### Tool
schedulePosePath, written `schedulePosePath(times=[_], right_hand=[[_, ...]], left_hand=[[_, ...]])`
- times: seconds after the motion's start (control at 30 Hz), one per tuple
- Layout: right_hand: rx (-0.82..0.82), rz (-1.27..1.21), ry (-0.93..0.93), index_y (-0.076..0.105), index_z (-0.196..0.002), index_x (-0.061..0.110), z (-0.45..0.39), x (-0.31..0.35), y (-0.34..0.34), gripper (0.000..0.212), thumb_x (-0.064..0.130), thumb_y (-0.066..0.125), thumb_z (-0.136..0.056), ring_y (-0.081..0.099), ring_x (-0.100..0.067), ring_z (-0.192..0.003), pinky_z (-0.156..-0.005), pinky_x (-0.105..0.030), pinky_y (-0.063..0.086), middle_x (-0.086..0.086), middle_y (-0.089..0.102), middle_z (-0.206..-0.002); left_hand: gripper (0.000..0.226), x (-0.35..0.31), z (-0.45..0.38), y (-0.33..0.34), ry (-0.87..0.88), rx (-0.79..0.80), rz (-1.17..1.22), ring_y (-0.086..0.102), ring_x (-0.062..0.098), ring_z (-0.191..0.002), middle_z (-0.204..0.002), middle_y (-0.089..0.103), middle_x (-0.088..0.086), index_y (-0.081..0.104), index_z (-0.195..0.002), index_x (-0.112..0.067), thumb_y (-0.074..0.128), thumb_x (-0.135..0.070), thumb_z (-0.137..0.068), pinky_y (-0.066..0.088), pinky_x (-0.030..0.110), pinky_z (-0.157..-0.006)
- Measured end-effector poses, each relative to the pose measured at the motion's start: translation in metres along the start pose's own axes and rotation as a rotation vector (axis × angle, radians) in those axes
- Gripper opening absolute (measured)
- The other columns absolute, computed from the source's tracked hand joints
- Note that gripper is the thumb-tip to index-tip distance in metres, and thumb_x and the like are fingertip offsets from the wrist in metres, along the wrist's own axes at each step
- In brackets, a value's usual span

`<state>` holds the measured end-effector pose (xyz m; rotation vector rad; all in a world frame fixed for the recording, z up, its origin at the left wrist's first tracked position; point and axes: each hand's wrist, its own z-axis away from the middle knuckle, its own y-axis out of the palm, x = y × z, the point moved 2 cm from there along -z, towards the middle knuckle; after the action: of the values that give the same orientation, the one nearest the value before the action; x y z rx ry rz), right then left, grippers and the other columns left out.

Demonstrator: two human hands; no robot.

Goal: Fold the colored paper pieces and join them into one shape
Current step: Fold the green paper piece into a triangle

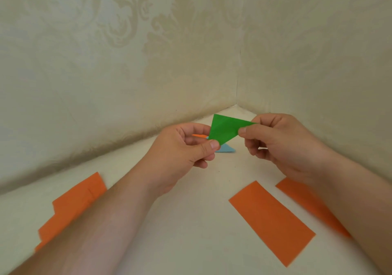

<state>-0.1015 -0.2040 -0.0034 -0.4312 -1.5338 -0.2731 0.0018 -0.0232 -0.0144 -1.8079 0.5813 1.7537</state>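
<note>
A green paper piece (224, 129), folded into a triangle-like shape, is held in the air above the white surface. My left hand (180, 147) pinches its lower left corner between thumb and fingers. My right hand (282, 143) pinches its right tip. Behind and below it lie a folded light blue piece (227, 148) and the edge of a small orange piece (199, 135), both partly hidden by my left hand and the green paper.
Flat orange paper strips lie on the white surface (201, 190): one (271, 219) at the front right, another (307, 200) partly under my right forearm, and a stack (72, 204) at the left by my left forearm. Patterned walls (148, 62) meet in a corner just behind.
</note>
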Motion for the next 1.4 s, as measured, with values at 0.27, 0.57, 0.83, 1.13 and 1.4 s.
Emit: schedulePosePath(times=[0.27, 0.57, 0.83, 1.13, 1.4], right_hand=[[0.025, 0.088, -0.002, 0.074, -0.084, 0.021, -0.003, -0.004, -0.003, 0.007, 0.017, 0.075, -0.09, 0.061, -0.013, -0.065, -0.064, -0.03, 0.047, 0.001, 0.069, -0.078], [0.098, 0.362, -0.315, 0.079, -0.083, 0.03, 0.001, -0.006, 0.005, 0.011, 0.02, 0.082, -0.083, 0.059, -0.006, -0.064, -0.062, -0.023, 0.049, 0.011, 0.072, -0.074], [0.101, 0.205, -0.293, 0.082, -0.087, 0.027, -0.004, -0.011, 0.002, 0.006, 0.029, 0.08, -0.081, 0.068, -0.053, -0.092, -0.086, -0.066, 0.056, -0.021, 0.075, -0.087], [0.016, 0.11, -0.252, 0.081, -0.081, 0.021, -0.003, -0.009, 0.006, 0.015, 0.01, 0.077, -0.089, 0.068, -0.051, -0.095, -0.09, -0.064, 0.056, -0.009, 0.078, -0.086], [-0.027, -0.14, -0.15, 0.076, -0.08, 0.016, -0.004, -0.003, 0.0, 0.014, 0.007, 0.072, -0.09, 0.068, -0.014, -0.074, -0.068, -0.03, 0.054, -0.005, 0.074, -0.079]], left_hand=[[0.019, 0.001, 0.001, 0.0, -0.052, 0.005, -0.031, 0.064, 0.011, -0.063, -0.087, 0.078, 0.01, 0.074, -0.105, -0.013, 0.077, -0.005, -0.088, 0.053, 0.023, -0.058], [0.017, 0.003, 0.007, 0.015, 0.046, 0.121, -0.338, 0.06, 0.014, -0.062, -0.08, 0.074, 0.011, 0.077, -0.092, -0.033, 0.076, -0.017, -0.088, 0.048, 0.03, -0.061], [0.005, 0.002, 0.008, 0.017, 0.141, 0.062, -0.272, 0.069, 0.013, -0.069, -0.082, 0.079, 0.001, 0.074, -0.095, -0.021, 0.07, -0.019, -0.097, 0.055, 0.034, -0.079], [0.006, 0.002, 0.008, 0.019, 0.116, 0.04, -0.262, 0.068, 0.012, -0.067, -0.078, 0.078, 0.001, 0.074, -0.093, -0.024, 0.07, -0.023, -0.097, 0.055, 0.036, -0.076], [0.01, 0.0, 0.005, 0.01, 0.252, -0.182, -0.218, 0.061, 0.008, -0.068, -0.072, 0.071, -0.01, 0.077, -0.083, -0.027, 0.076, -0.021, -0.091, 0.048, 0.021, -0.064]])
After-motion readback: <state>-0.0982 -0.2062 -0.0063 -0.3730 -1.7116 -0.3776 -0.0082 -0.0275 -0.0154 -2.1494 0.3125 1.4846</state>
